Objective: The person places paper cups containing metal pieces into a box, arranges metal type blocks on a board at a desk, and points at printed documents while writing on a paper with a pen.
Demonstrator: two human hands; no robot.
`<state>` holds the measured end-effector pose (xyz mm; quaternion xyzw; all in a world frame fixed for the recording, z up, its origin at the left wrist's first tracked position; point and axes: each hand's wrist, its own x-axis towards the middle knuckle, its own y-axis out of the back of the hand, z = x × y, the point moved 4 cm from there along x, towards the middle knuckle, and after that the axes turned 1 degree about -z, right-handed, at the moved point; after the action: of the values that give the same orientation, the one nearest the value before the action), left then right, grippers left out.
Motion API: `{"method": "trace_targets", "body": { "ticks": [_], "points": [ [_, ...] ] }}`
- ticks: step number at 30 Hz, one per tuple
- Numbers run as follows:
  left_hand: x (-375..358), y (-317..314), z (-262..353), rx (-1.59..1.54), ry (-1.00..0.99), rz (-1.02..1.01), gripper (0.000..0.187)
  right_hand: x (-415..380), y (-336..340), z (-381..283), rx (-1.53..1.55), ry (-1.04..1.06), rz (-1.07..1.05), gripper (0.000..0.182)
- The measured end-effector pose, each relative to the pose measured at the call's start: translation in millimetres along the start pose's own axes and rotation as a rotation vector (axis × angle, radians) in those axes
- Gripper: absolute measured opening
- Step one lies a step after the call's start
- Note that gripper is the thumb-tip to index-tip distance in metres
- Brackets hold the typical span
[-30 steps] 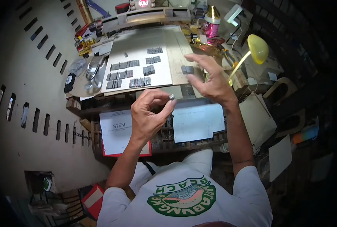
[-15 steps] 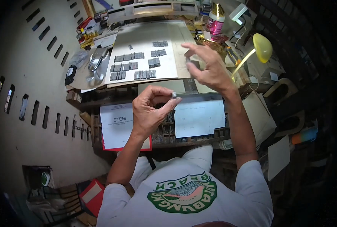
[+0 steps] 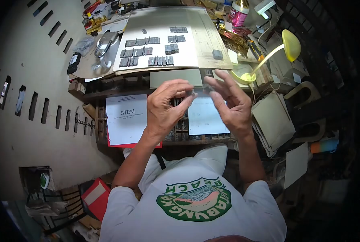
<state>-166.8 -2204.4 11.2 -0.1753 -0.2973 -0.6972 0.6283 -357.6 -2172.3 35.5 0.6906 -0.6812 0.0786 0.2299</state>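
Note:
My left hand point(image 3: 167, 105) is raised over the front of the desk, thumb and fingertips pinched on a small grey metal type piece point(image 3: 190, 92). Close by on the right is my right hand point(image 3: 235, 105), its fingers curved toward the thumb. Something small and dark seems to sit between those fingertips, too shadowed to name. Beyond the hands, short rows of dark metal type point(image 3: 161, 61) lie on a white board point(image 3: 184, 56). A single type piece point(image 3: 144, 31) lies apart near the top, and a grey block point(image 3: 217, 54) rests on the wooden right part.
A printed sheet reading STEM point(image 3: 125, 121) and a pale blue paper point(image 3: 208, 121) lie over a compartmented type case point(image 3: 176, 137). A yellow lamp point(image 3: 291, 46) stands at right. A metal clamp-like tool point(image 3: 104, 46) lies left of the board. Stacked sheets point(image 3: 270, 121) stand at right.
My right hand has come back from the grey block on the board to beside my left hand. The left hand still pinches the type piece. The view has shifted slightly.

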Motion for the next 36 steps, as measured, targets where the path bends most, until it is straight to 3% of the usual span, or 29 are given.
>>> {"method": "trace_targets", "body": {
  "ticks": [8, 10, 15, 21, 25, 36],
  "points": [
    [-16, -19, 21, 0.39, -0.252, -0.181, 0.045, -25, -11, 5, -0.165, 0.06, -0.008, 0.057],
    [-23, -23, 26, 0.522, -0.29, -0.212, 0.043, -31, -9, 10, -0.075, -0.196, -0.032, 0.055],
    [-36, -31, 17, 0.555, -0.361, -0.292, 0.039, -33, 0, 15, 0.004, -0.451, -0.164, 0.05],
    [-46, -33, 14, 0.533, -0.326, -0.379, 0.042, -35, 4, 16, 0.003, -0.515, -0.212, 0.049],
    [-37, -33, 23, 0.467, -0.272, -0.196, 0.045, -35, -4, 25, 0.017, -0.219, -0.101, 0.051],
    [37, -27, 38, 0.475, -0.42, -0.028, 0.049, 6, 18, -4, -0.365, 0.122, 0.281, 0.052]
  ]
}}
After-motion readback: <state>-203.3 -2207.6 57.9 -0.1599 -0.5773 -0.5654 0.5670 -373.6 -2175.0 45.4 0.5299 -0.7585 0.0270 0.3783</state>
